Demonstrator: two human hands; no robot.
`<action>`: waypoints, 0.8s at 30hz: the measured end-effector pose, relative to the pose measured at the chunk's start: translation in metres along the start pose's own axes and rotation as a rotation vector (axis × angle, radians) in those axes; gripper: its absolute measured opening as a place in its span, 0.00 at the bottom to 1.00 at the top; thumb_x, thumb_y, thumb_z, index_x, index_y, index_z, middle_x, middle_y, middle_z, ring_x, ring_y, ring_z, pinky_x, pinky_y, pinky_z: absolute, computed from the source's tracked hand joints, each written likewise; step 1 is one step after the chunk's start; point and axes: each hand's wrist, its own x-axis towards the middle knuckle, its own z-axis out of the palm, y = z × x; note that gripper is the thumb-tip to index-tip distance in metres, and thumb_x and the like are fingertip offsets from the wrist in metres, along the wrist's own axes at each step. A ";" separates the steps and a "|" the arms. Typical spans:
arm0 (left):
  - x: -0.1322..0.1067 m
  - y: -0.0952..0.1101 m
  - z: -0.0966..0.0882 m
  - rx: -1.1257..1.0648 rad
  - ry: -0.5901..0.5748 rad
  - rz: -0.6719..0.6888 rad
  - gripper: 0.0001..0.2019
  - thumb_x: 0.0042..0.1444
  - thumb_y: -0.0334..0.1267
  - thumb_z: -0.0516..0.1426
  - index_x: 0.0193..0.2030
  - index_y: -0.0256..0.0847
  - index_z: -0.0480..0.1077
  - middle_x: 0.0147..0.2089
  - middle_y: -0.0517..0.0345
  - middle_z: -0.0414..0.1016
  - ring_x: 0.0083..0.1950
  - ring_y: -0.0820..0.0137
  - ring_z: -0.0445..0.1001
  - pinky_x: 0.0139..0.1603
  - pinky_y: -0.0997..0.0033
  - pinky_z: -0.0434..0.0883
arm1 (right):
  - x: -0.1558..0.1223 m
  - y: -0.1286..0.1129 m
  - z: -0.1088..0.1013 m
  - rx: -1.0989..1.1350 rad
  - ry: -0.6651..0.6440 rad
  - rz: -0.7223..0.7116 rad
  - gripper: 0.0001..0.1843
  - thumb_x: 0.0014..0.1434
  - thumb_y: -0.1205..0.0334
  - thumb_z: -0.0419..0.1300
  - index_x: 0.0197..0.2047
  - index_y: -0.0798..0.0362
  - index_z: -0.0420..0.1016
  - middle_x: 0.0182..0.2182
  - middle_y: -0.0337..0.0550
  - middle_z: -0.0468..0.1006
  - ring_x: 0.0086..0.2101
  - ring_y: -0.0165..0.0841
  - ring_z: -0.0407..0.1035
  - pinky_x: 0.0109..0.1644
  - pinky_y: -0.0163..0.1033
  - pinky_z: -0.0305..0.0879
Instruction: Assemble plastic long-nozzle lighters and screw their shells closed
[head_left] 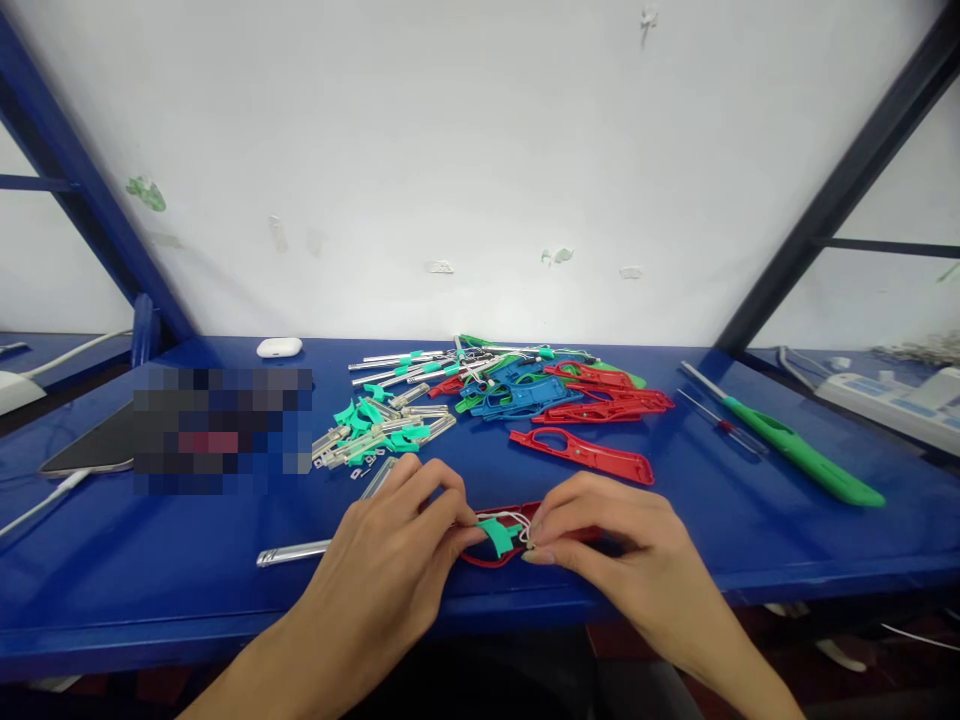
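A red lighter half-shell (486,562) lies open-side up near the table's front edge, partly hidden under both hands. Inside it sits a green trigger (498,537), with thin white wires (517,517) looping around it. My left hand (409,540) is closed, thumb and fingertips pinching the left edge of the trigger. Opposite it, my right hand (611,530) pinches the white wires at the trigger's right end; what else sits between those fingertips is too small to tell. A metal lighter tube (292,553) sticks out to the left from behind my left hand.
Behind my hands are piled green triggers and clear fuel tanks (375,430), metal tubes with wires (397,367), blue shells (525,395) and red shells (589,458). A green lighter (802,450) and a screwdriver (724,425) lie right. A phone (94,440) and white case (279,347) are left.
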 end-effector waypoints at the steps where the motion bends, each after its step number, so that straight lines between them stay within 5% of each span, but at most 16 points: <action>1: 0.001 0.000 0.000 -0.003 -0.003 0.002 0.10 0.73 0.26 0.54 0.40 0.41 0.71 0.44 0.55 0.74 0.42 0.63 0.66 0.42 0.64 0.67 | 0.000 0.000 0.000 0.003 -0.002 -0.001 0.06 0.62 0.68 0.73 0.36 0.45 0.87 0.34 0.35 0.86 0.35 0.31 0.80 0.42 0.32 0.76; 24: 0.009 0.010 0.002 -0.060 -0.046 -0.019 0.13 0.69 0.22 0.50 0.35 0.42 0.62 0.39 0.58 0.70 0.38 0.64 0.64 0.34 0.64 0.61 | -0.004 0.003 -0.001 0.015 -0.020 0.024 0.12 0.62 0.75 0.71 0.36 0.45 0.89 0.30 0.36 0.82 0.30 0.29 0.76 0.33 0.31 0.71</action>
